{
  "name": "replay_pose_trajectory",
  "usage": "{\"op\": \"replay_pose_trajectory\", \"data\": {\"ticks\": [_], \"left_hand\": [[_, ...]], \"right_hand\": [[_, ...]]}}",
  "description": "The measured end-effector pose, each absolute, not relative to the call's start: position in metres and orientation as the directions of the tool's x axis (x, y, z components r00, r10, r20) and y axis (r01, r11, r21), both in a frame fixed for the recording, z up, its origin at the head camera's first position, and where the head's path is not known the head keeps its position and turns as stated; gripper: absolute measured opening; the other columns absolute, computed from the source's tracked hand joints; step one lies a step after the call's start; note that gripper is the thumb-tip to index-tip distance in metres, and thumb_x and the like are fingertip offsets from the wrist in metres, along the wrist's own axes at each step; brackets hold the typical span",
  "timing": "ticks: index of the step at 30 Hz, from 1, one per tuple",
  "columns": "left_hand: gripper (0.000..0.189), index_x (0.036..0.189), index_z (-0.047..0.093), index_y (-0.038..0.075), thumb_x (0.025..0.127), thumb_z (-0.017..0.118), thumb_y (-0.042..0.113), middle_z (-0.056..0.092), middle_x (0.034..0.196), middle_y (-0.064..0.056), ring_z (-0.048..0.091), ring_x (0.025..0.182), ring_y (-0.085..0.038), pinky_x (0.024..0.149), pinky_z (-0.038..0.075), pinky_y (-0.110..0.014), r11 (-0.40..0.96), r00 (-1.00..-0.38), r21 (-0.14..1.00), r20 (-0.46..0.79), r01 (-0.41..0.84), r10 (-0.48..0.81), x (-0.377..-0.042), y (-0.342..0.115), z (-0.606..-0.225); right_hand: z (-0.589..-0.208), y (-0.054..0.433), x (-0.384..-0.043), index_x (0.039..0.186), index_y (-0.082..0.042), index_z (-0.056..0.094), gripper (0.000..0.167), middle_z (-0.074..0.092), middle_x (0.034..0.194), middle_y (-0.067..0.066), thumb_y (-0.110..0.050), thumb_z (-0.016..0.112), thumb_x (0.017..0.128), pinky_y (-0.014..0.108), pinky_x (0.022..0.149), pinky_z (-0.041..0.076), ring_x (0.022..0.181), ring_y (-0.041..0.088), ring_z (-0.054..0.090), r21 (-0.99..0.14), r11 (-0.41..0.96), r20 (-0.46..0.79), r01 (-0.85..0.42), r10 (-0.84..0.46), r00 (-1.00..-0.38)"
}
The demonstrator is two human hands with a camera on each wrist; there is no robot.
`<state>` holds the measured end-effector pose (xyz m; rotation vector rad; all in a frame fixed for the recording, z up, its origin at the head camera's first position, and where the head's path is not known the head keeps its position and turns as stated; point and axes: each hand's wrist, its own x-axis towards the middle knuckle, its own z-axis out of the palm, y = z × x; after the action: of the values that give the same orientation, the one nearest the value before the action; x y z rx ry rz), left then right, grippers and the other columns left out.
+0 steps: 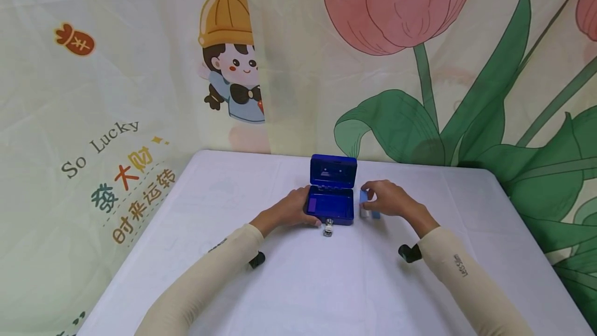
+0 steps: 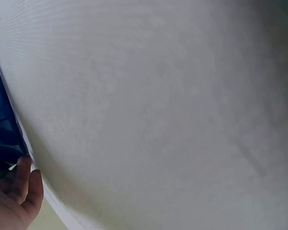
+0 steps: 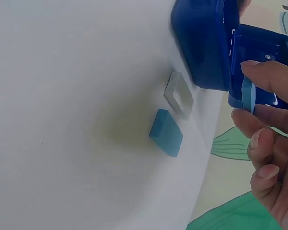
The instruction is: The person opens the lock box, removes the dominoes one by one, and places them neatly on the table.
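Note:
A dark blue cash box (image 1: 338, 206) stands on the table with its lid (image 1: 333, 171) raised at the back. The left hand (image 1: 297, 208) grips the box's left side, thumb near the front corner. Just right of the box, the right hand (image 1: 387, 198) pinches a thin light blue block (image 3: 248, 93) between thumb and fingers, above the table. Below that hand, a white block (image 3: 180, 95) and another light blue block (image 3: 166, 133) lie side by side on the cloth. In the left wrist view, only part of the left hand (image 2: 19, 201) shows at the box's edge.
A silver latch (image 1: 328, 228) hangs from the box's front. A purple patch (image 1: 312, 206) shows inside at the left. White cloth covers the table (image 1: 298, 284). A printed curtain (image 1: 298, 66) hangs behind its far edge.

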<state>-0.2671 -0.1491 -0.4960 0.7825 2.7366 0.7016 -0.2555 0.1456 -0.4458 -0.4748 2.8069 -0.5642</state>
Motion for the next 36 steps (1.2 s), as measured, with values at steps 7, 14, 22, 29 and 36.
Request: {"op": "replay_pose_trajectory", "data": {"ticks": [7,14,22,29,36], "left_hand": [[0.110,0.156,0.027,0.007,0.075,0.086,0.051,0.049,0.149,-0.015,0.046,0.136,-0.031,0.117,0.034,-0.049,0.736,-0.833,0.504,-0.057,0.451,0.550,-0.268,-0.149,-0.497],[0.111,0.157,0.026,0.006,0.075,0.086,0.051,0.049,0.149,-0.015,0.045,0.137,-0.032,0.117,0.034,-0.050,0.738,-0.836,0.507,-0.059,0.446,0.546,-0.268,-0.148,-0.496],[0.111,0.157,0.025,0.009,0.075,0.086,0.051,0.047,0.151,-0.014,0.044,0.139,-0.033,0.117,0.034,-0.052,0.748,-0.845,0.515,-0.079,0.419,0.528,-0.266,-0.147,-0.493],[0.111,0.158,0.024,0.010,0.075,0.086,0.051,0.046,0.153,-0.014,0.043,0.140,-0.033,0.118,0.033,-0.053,0.753,-0.851,0.520,-0.091,0.403,0.518,-0.264,-0.146,-0.491],[0.110,0.157,0.025,0.009,0.075,0.087,0.049,0.047,0.151,-0.015,0.044,0.139,-0.033,0.117,0.033,-0.053,0.741,-0.845,0.527,-0.079,0.415,0.529,-0.264,-0.147,-0.491]], "right_hand": [[-0.449,0.153,-0.256,0.130,-0.003,0.062,0.052,0.071,0.106,0.009,-0.029,0.077,0.088,0.047,0.092,0.055,0.096,0.023,0.065,-0.423,0.866,-0.167,-0.265,-0.362,-0.917],[-0.453,0.161,-0.258,0.129,-0.002,0.063,0.052,0.071,0.102,0.007,-0.029,0.078,0.088,0.047,0.092,0.055,0.095,0.022,0.063,-0.423,0.868,-0.176,-0.260,-0.360,-0.916],[-0.456,0.167,-0.259,0.130,-0.002,0.062,0.052,0.071,0.101,0.005,-0.029,0.078,0.088,0.045,0.091,0.055,0.094,0.021,0.062,-0.428,0.869,-0.196,-0.247,-0.356,-0.914],[-0.458,0.174,-0.257,0.130,-0.002,0.062,0.052,0.071,0.100,0.005,-0.029,0.077,0.088,0.046,0.092,0.055,0.095,0.022,0.062,-0.424,0.870,-0.188,-0.252,-0.357,-0.915],[-0.459,0.181,-0.256,0.129,-0.002,0.062,0.052,0.070,0.100,0.006,-0.029,0.078,0.088,0.045,0.090,0.055,0.095,0.022,0.062,-0.432,0.868,-0.188,-0.245,-0.352,-0.917]]}}
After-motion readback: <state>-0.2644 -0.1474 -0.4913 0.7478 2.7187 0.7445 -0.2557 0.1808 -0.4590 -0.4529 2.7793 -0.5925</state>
